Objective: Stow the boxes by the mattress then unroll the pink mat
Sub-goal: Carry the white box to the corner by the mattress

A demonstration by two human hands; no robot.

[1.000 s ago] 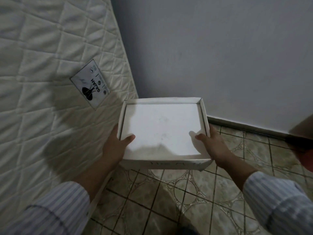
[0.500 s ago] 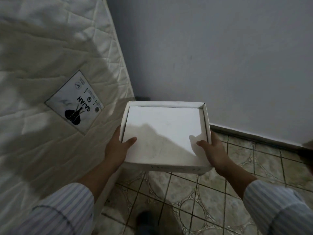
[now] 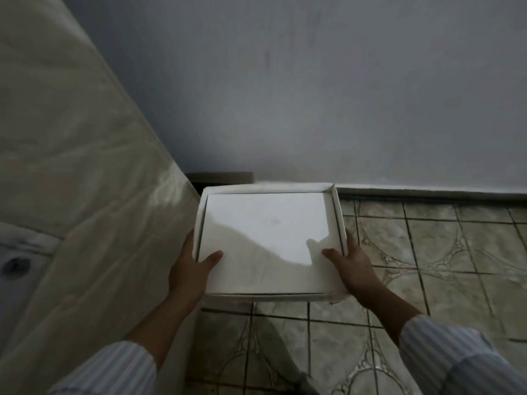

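Gripping white box (image 3: 268,238) between hands, seemingly level.

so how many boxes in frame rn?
1: the white box, held between left hand and right hand by the mattress. A dark object behind it is unclear.

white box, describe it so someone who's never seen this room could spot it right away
Find the corner where the leaning mattress meets the grey wall. Just in front of it, above the patterned floor tiles, the left hand and right hand hold the white box. It is the only bright, flat, shallow-rimmed thing there.
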